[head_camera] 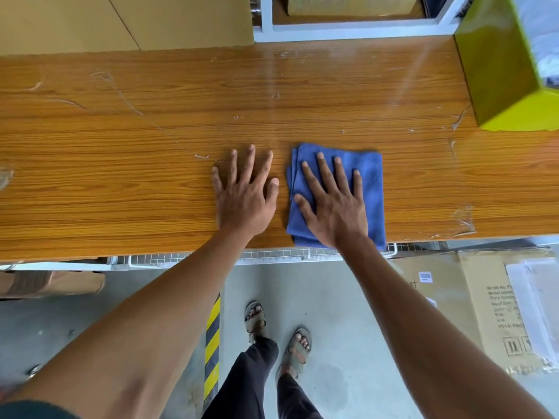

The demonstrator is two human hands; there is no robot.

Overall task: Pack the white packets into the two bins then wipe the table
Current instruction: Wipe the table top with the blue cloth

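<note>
A folded blue cloth [370,182] lies on the wooden table [121,152] near its front edge. My right hand [332,201] lies flat on the cloth with straight, spread fingers. My left hand [245,192] rests flat on the bare wood just left of the cloth, not touching it. A yellow-green bin [502,74] stands at the table's right end; white plastic shows inside it at the frame's edge. No loose white packets are in view on the table.
Brown cardboard boxes [121,19] stand behind the table at the left, a white shelf frame [348,28] behind the middle. On the floor lie a cardboard box [472,297] at the right and a yellow-black striped marking [213,343]. The tabletop bears scratches and tape scraps.
</note>
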